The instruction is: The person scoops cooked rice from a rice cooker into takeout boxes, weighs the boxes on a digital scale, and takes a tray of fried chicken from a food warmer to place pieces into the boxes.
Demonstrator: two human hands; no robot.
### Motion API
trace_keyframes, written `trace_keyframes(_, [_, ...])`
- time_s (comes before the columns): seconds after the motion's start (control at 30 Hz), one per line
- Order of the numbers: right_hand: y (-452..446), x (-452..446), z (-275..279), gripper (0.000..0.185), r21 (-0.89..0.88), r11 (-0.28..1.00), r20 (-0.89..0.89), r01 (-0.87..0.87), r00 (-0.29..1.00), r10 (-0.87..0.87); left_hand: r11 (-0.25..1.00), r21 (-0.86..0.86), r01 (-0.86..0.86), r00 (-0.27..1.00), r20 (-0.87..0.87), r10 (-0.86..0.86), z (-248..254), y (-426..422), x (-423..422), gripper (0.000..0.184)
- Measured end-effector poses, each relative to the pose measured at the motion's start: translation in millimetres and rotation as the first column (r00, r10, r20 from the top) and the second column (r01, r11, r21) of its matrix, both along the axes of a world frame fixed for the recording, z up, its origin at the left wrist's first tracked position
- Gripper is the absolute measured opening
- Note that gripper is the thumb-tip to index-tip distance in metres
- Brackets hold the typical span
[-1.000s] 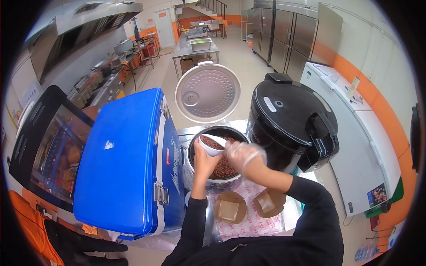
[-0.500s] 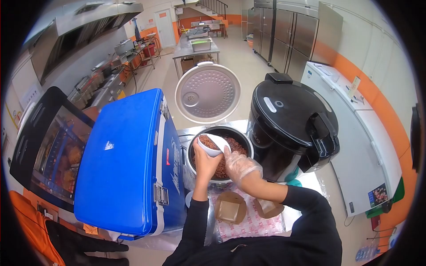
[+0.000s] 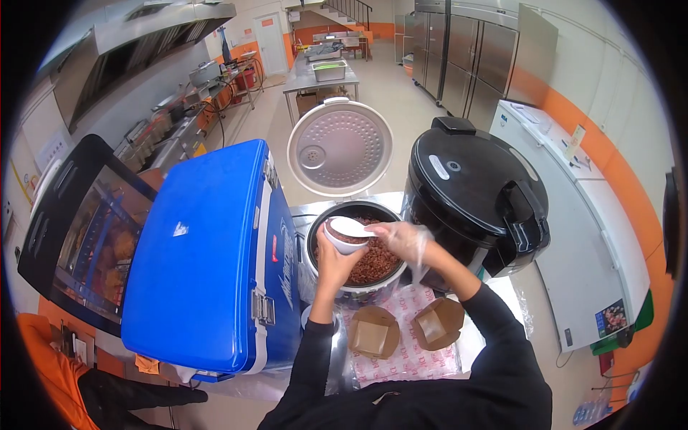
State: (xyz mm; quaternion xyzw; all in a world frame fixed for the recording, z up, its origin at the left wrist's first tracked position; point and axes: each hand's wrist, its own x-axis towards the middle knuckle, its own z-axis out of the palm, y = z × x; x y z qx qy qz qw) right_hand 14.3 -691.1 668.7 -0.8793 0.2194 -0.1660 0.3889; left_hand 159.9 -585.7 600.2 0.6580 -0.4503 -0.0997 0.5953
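My left hand (image 3: 335, 264) is wrapped round a small white bowl (image 3: 345, 246) above the open cooker. In my right hand (image 3: 405, 240), which wears a clear plastic glove, is the handle of a white rice paddle (image 3: 350, 227). The paddle's blade lies over the bowl's top, with reddish-brown rice showing at the rim. More of this rice (image 3: 380, 266) fills the dark pot of the cooker (image 3: 315, 215) below. The cooker's round lid (image 3: 340, 147) stands raised behind it. Two open brown cartons (image 3: 375, 332) (image 3: 438, 324) sit on pink-printed paper in front.
A blue cooler box (image 3: 197, 251) stands left of the cooker, a closed black cooker (image 3: 476, 179) right of it. Far left is a glass-fronted cabinet (image 3: 100, 236). A person in orange (image 3: 64, 365) is at the lower left. A white chest freezer (image 3: 573, 236) stands along the right.
The paddle has turned to lie flatter over the bowl, and my right hand has moved slightly right and up. The view has shifted slightly, and the person in orange has changed position.
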Motion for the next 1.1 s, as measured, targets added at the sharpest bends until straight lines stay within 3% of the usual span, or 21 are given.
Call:
trace_keyframes(0.13, [13,-4,2,0.042,-0.049,0.991,-0.062,0.124,0.99,-0.126,1.0,-0.023,0.016,0.999,0.029,-0.015,7,-2,-2,0.097])
trace_keyframes(0.17, [15,-3,6,0.044,-0.086,0.988,-0.069,0.13,0.988,-0.136,0.999,-0.002,0.05,0.998,-0.033,-0.05,16,3,-2,0.097])
trace_keyframes(0.23, [13,-8,12,0.042,-0.053,0.992,0.021,0.117,0.993,-0.116,0.996,-0.081,0.033,0.997,-0.064,-0.038,17,0,2,0.096])
trace_keyframes(0.37, [28,-12,5,0.043,-0.154,0.973,-0.089,0.171,0.979,-0.186,0.995,-0.075,-0.06,0.998,-0.034,0.058,15,4,3,0.097])
trace_keyframes(0.47, [12,-26,-1,0.044,-0.025,0.981,-0.057,0.19,0.98,-0.192,0.989,-0.071,-0.127,0.992,-0.026,0.125,9,11,3,0.098])
trace_keyframes(0.5, [3,-31,-8,0.045,-0.088,0.988,0.045,0.129,0.991,-0.125,0.987,-0.065,-0.145,0.989,-0.019,0.144,13,19,2,0.099])
trace_keyframes(0.6, [3,-22,-26,0.043,-0.308,0.9,-0.219,0.308,0.898,-0.383,0.984,-0.094,-0.149,0.989,-0.003,0.149,11,34,-4,0.094])
trace_keyframes(0.73, [29,-16,-9,0.036,-0.562,0.791,-0.331,0.241,0.811,-0.482,0.993,-0.117,-0.001,0.992,-0.122,-0.013,19,54,-16,0.094])
trace_keyframes(0.77, [40,-23,-5,0.039,-0.712,0.66,-0.199,0.239,0.834,-0.515,0.99,-0.132,0.048,0.988,-0.136,-0.066,19,60,-20,0.096])
trace_keyframes(0.87, [82,-47,-4,0.039,-0.254,0.88,0.112,0.402,0.916,-0.386,0.98,-0.137,0.147,0.976,-0.143,-0.166,24,91,-46,0.098])
trace_keyframes(0.9, [95,-52,-33,0.044,0.424,0.887,0.305,0.186,0.892,-0.333,0.978,-0.11,0.178,0.974,-0.122,-0.191,37,106,-60,0.099])
trace_keyframes(0.93, [108,-57,-61,0.049,0.835,0.496,0.467,-0.239,0.785,-0.407,0.974,-0.085,0.21,0.971,-0.1,-0.218,43,117,-69,0.1])
trace_keyframes(1.0, [148,-73,-62,0.057,0.904,0.007,0.388,-0.427,0.815,-0.43,0.966,0.094,0.241,0.963,0.098,-0.25,38,135,-83,0.103])
trace_keyframes(1.03, [163,-82,-75,0.059,0.878,-0.083,0.386,-0.472,0.799,-0.461,0.952,0.182,0.245,0.94,0.194,-0.279,33,143,-90,0.105])
trace_keyframes(1.1, [184,-95,-101,0.064,0.792,-0.247,0.376,-0.558,0.765,-0.523,0.931,0.242,0.274,0.928,0.186,-0.322,4,153,-102,0.108])
